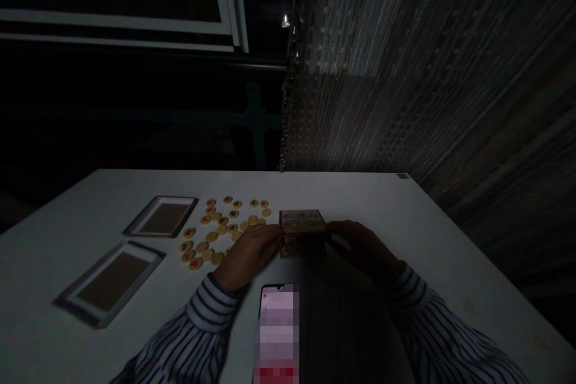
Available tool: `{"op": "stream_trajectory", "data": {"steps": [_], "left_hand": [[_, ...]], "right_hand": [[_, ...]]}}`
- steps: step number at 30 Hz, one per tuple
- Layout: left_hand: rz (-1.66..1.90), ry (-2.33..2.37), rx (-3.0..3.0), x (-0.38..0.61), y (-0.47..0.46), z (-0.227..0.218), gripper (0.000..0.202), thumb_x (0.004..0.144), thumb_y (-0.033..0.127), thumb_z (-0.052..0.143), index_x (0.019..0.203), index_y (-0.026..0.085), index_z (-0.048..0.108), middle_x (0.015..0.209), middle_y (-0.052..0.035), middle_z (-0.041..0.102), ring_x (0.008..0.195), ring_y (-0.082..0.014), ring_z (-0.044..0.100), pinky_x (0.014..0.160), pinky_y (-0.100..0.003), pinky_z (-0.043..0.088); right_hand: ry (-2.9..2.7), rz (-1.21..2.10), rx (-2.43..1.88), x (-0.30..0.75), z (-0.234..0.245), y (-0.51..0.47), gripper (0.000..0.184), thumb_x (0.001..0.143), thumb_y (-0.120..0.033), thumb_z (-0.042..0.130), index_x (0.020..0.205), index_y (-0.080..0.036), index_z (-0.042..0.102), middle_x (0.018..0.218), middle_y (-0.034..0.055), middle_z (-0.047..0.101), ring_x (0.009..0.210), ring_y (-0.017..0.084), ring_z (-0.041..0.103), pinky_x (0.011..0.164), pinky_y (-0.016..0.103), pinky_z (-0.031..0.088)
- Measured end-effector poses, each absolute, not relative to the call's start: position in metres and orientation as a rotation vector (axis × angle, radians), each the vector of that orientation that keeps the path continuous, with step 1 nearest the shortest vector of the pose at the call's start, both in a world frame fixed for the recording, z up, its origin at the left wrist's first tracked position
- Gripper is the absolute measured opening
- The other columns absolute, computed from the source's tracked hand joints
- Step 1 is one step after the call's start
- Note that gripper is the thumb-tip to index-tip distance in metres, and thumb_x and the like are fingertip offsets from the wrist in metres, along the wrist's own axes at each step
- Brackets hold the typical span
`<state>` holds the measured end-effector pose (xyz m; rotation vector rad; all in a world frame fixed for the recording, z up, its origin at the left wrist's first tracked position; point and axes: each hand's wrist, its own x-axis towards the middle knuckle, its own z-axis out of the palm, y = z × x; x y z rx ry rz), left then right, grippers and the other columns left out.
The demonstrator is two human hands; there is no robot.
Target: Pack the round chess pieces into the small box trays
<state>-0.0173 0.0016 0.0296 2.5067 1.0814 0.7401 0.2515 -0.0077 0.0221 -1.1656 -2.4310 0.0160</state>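
Observation:
A small printed box (302, 221) is held between my two hands near the middle of the white table. My left hand (252, 252) grips its left side, fingers closed against the edge. On the opposite side my right hand (357, 246) has its fingers curled against the box's right edge. Below the lid-like top, a darker lower part with round shapes shows; whether it is a separate piece I cannot tell. Several round wooden xiangqi pieces (211, 237) with red and dark characters lie scattered left of my left hand, some face down.
Two shallow open trays, one farther back (191, 207) and one nearer (155, 257), lie on the table's left. A lit phone (276, 330) rests at the front. Beyond the white table (342, 189) hangs a string curtain (360, 72). The room is dim.

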Motion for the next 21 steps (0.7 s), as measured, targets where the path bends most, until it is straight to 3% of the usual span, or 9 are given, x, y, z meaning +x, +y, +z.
{"op": "stream_trajectory", "data": {"steps": [21], "left_hand": [[0.765,1.090,2.548,-0.019,0.000,0.017,0.027,0.079,0.017,0.049,0.105,0.021,0.054,0.103,-0.0046,0.061,0.094,-0.0177,0.054,0.082,-0.039,0.044]], "right_hand": [[-2.465,-0.185,-1.112,0.250,0.014,-0.015,0.026,0.081,-0.019,0.047,0.106,-0.016,0.053,0.103,0.0110,0.061,0.086,0.019,0.057,0.071,0.036,0.047]]}}
